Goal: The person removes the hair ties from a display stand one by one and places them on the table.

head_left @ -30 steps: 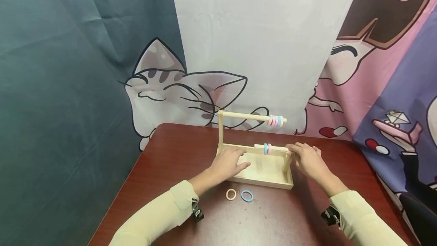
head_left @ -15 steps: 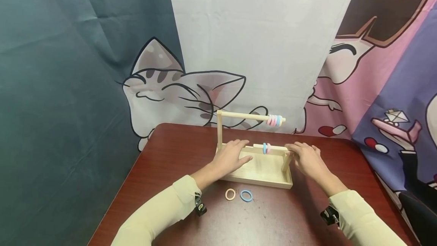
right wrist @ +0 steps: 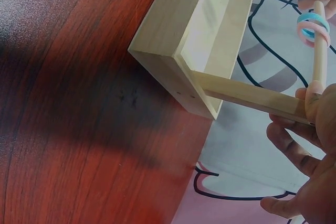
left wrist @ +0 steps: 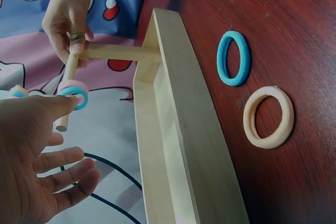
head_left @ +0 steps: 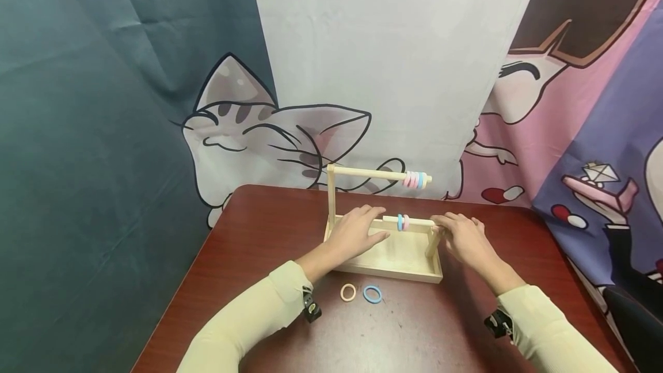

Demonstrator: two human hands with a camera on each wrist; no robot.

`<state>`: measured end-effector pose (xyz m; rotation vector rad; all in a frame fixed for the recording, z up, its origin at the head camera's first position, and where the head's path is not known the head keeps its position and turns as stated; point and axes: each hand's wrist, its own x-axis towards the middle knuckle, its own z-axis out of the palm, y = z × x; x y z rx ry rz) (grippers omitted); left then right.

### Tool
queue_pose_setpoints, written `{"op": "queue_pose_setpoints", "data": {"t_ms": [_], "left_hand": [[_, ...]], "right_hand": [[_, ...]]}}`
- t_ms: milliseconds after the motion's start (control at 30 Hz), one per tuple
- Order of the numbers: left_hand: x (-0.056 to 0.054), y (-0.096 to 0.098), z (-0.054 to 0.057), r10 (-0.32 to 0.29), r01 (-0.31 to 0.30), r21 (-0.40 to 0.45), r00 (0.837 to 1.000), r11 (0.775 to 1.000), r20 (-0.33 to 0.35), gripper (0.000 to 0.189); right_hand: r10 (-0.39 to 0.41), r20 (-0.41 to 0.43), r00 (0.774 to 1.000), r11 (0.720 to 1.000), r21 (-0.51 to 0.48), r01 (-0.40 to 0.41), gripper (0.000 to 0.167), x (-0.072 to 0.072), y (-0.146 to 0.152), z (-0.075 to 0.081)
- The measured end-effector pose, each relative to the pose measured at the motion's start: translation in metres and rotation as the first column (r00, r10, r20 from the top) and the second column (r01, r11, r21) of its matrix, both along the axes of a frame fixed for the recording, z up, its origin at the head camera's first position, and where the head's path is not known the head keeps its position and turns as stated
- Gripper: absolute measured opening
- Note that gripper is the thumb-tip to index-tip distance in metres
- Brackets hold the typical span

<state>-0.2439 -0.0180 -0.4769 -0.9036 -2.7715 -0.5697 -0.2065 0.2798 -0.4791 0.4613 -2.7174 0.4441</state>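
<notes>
A pale wooden stand has a shallow tray base point(head_left: 388, 274), a tall left post with an upper rod point(head_left: 365, 173), and a short right post point(head_left: 433, 243) with a lower rod point(head_left: 422, 222). One blue ring point(head_left: 400, 223) and one pink ring point(head_left: 406, 223) hang together on the lower rod. Beside that rod's free end is my left hand point(head_left: 354, 232), its fingers loosely extended; in the left wrist view its thumb overlaps the rings, and contact is unclear. My right hand point(head_left: 466, 240) pinches the corner where the short post meets the lower rod.
Several pink, blue and beige rings point(head_left: 412, 179) hang near the upper rod's free end. A loose blue ring point(left wrist: 221, 59) and a beige ring point(left wrist: 287, 114) lie on the reddish-brown table point(head_left: 279, 217) in front of the tray. A printed curtain point(head_left: 404, 62) hangs behind.
My left hand has moved away and to the right, from above the tray's left part toward the lower rod's free end. The right hand keeps its hold, and the rings look unmoved.
</notes>
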Motion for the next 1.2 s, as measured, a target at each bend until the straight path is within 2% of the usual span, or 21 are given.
{"op": "queue_pose_setpoints", "data": {"t_ms": [333,633,1200], "left_hand": [[-0.002,0.012,0.001,-0.011,0.011,-0.03,1.0,1.0,-0.013,0.061],[-0.001,0.023,0.003,-0.013,0.013,-0.051,1.0,0.999,-0.012,0.058],[-0.005,0.034,0.001,-0.03,0.029,-0.051,0.999,0.998,-0.026,0.051]], "right_hand": [[-0.01,0.03,1.0,1.0,-0.002,0.01,0.02,0.0,-0.001,0.003],[-0.013,0.022,1.0,1.0,-0.001,0.013,0.019,0.001,0.0,0.001],[-0.017,0.026,1.0,1.0,-0.002,0.017,0.02,0.001,0.0,0.001]]}}
